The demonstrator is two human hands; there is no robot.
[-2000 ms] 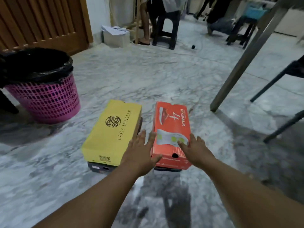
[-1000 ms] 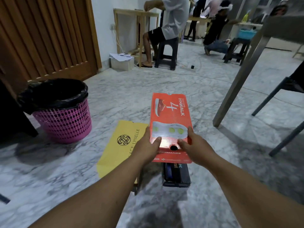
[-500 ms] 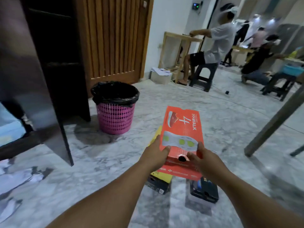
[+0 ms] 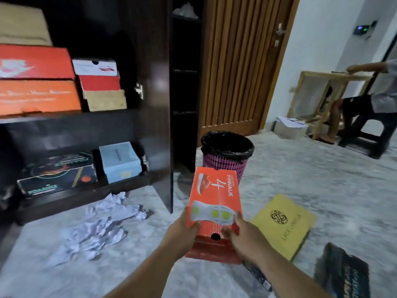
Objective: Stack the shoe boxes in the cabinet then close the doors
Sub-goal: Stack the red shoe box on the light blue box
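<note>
While held aloft, red box (image 4: pixel 214 203) sits between left hand (image 4: pixel 182 231) (thumb on top) and right hand (image 4: pixel 242 235).

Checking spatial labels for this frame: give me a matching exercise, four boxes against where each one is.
Things:
1. red GoWalk box
2. yellow box
3. light blue box
4. white-lidded box

Places:
A. top of a stack on the cabinet's upper shelf
B. cabinet's bottom shelf
C. held in both hands
D. on the floor, right of the hands

Pairs: 1-C, 2-D, 3-B, 4-A
</note>
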